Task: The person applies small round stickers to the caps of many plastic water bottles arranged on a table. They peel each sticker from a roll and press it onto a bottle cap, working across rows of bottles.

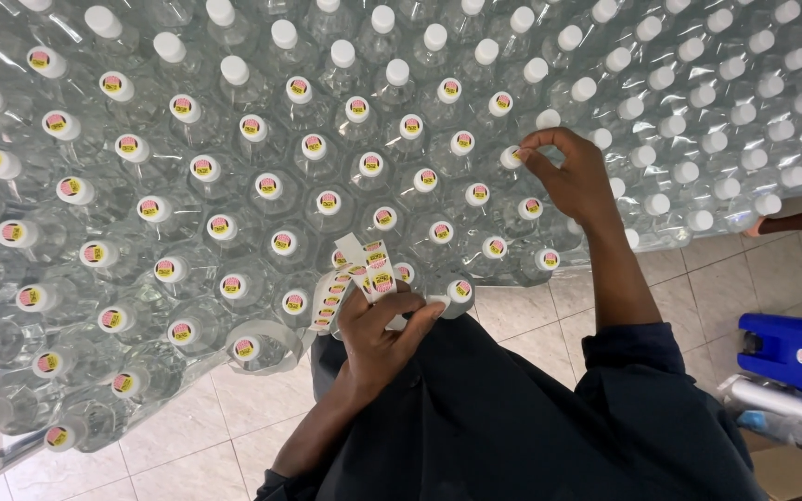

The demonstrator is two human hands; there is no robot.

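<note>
Everywhere, sticker-capped clear bottles (327,209) under hands (570,176).

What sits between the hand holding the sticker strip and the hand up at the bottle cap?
In the head view, between the left hand with its sticker strip and the right hand lie shrink-wrapped water bottles whose caps already carry round stickers.

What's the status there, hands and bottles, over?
Left hand holds sticker strip. Right hand pinches at a bottle cap. Near bottles stickered, far ones plain. Nothing in the way.
</note>
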